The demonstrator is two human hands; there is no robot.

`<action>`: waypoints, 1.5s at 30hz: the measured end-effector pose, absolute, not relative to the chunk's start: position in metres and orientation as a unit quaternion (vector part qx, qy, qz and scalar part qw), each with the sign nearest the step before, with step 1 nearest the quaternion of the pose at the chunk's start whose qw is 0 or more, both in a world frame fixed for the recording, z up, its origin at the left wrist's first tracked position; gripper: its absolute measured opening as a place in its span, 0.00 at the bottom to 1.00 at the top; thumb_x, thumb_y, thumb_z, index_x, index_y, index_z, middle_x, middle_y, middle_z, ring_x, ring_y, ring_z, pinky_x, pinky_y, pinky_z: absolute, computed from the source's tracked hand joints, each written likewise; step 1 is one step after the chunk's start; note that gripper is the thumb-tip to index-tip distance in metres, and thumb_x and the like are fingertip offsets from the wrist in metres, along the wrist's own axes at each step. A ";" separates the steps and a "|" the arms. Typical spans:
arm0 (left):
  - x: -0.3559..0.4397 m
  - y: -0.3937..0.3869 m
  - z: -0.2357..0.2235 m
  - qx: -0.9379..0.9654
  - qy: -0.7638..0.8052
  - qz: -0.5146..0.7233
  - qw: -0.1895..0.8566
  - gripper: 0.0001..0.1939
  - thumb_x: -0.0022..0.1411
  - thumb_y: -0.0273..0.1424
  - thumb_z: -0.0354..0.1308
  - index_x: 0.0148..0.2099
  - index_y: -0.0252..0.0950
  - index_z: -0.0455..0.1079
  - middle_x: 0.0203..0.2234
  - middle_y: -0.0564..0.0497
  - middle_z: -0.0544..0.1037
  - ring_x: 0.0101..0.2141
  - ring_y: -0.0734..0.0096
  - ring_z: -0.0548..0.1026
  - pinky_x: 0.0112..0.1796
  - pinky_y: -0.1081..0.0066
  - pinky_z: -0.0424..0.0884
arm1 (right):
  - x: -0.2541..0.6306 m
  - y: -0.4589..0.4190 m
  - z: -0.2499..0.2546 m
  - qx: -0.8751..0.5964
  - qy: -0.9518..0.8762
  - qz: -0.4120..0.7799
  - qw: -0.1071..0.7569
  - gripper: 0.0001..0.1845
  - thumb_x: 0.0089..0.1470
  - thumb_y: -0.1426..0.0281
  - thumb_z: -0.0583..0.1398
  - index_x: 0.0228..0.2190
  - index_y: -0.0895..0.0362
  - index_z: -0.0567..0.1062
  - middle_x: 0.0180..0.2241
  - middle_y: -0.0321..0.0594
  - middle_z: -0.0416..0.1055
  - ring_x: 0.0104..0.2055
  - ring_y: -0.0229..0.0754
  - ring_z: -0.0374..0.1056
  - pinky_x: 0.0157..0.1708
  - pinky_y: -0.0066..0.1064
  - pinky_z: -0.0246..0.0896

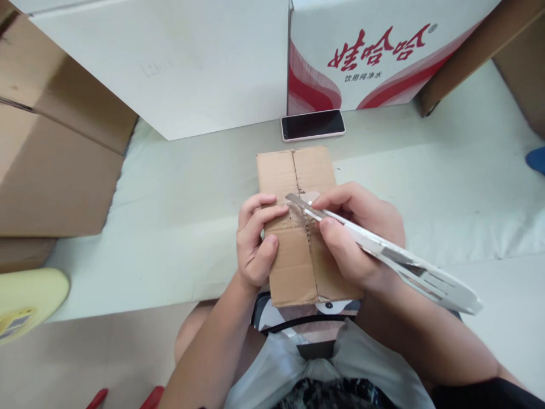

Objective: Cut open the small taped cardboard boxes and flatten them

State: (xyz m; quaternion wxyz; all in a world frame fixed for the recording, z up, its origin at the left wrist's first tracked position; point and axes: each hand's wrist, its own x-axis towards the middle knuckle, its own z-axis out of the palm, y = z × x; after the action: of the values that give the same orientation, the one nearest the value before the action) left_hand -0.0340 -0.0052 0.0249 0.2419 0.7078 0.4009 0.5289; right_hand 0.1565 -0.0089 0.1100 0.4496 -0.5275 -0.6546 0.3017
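A small cardboard box (292, 261) lies in front of me at the near edge of the covered surface, its centre seam running away from me. My left hand (258, 238) grips the box's left side, fingertips resting on its top. In my right hand (361, 233) is a white box cutter (395, 255), pinched between thumb and fingers with its handle pointing to the lower right. The cutter's metal blade (293, 199) is out and lies over the seam near the middle of the box. Clear tape (293, 213) shows there; whether the blade touches it I cannot tell.
A phone (314, 125) lies beyond the box, before a white carton with red print (383, 57) and a plain white carton (191, 62). Brown cartons (55, 165) stand at the left. A pale yellow object (34, 295) sits at the lower left, a blue one (536, 160) at the right edge.
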 end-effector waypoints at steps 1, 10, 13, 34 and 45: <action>-0.034 -0.005 0.025 0.707 0.398 0.531 0.244 0.20 0.75 0.46 0.53 0.59 0.46 0.77 0.56 0.45 0.75 0.56 0.53 0.76 0.59 0.52 0.75 | 0.157 -0.009 0.110 -0.528 -0.654 0.303 0.450 0.04 0.52 0.71 0.61 0.32 0.51 0.74 0.21 0.29 0.71 0.21 0.36 0.64 0.25 0.29 0.62; -0.034 -0.006 0.025 0.708 0.410 0.522 0.241 0.21 0.75 0.47 0.52 0.58 0.45 0.77 0.57 0.45 0.75 0.57 0.52 0.76 0.60 0.50 0.74 | 0.157 -0.009 0.111 -0.515 -0.659 0.303 0.457 0.05 0.52 0.73 0.61 0.32 0.51 0.75 0.22 0.29 0.71 0.22 0.35 0.64 0.26 0.28 0.62; -0.034 -0.006 0.025 0.708 0.410 0.524 0.238 0.20 0.74 0.47 0.52 0.58 0.45 0.77 0.56 0.45 0.76 0.57 0.53 0.76 0.60 0.51 0.74 | 0.157 -0.010 0.110 -0.516 -0.658 0.298 0.460 0.05 0.52 0.72 0.61 0.32 0.51 0.75 0.22 0.29 0.71 0.22 0.35 0.64 0.25 0.28 0.61; -0.034 -0.006 0.025 0.708 0.414 0.520 0.241 0.21 0.75 0.47 0.52 0.58 0.46 0.77 0.56 0.45 0.75 0.57 0.52 0.75 0.60 0.50 0.74 | 0.158 -0.011 0.106 -0.513 -0.658 0.294 0.466 0.05 0.53 0.73 0.61 0.33 0.51 0.76 0.23 0.29 0.72 0.22 0.35 0.64 0.26 0.29 0.63; -0.034 -0.007 0.024 0.707 0.425 0.512 0.238 0.23 0.74 0.50 0.51 0.57 0.44 0.78 0.56 0.44 0.76 0.57 0.51 0.76 0.60 0.49 0.75 | 0.157 -0.011 0.108 -0.532 -0.652 0.292 0.454 0.04 0.52 0.70 0.61 0.32 0.51 0.76 0.23 0.31 0.73 0.22 0.36 0.64 0.25 0.30 0.65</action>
State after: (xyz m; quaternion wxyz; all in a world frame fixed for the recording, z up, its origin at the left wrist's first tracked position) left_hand -0.0343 -0.0066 0.0239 0.2380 0.7074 0.4253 0.5119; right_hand 0.1570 -0.0110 0.1081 0.4544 -0.5323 -0.6518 0.2920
